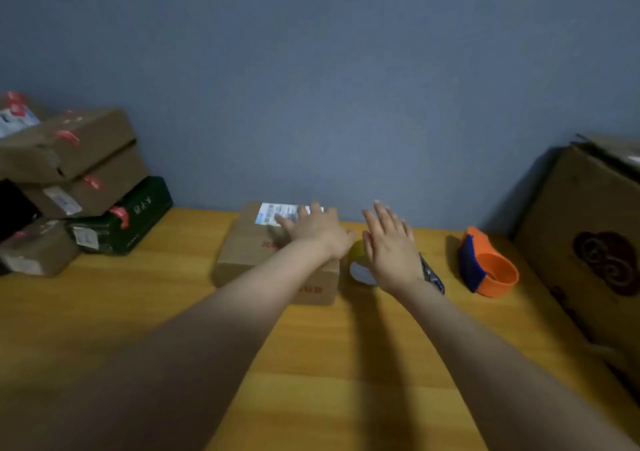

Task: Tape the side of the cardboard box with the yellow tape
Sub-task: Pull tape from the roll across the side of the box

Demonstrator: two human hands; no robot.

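Note:
A small brown cardboard box (246, 246) with a white shipping label lies on the wooden table (346, 364) near the blue wall. My left hand (317, 230) rests flat on the box's top, fingers spread over the label. Just right of the box sits a roll of yellow tape (356, 260), mostly hidden behind my right hand (391, 242). That hand hovers over the roll, fingers apart and holding nothing. A dark, narrow object (433, 275) lies beside my right wrist.
An orange and blue tape dispenser (488, 265) stands to the right. A large cardboard box (588, 242) fills the right edge. Several stacked parcels (69, 180), brown and one dark green, pile up at the left against the wall.

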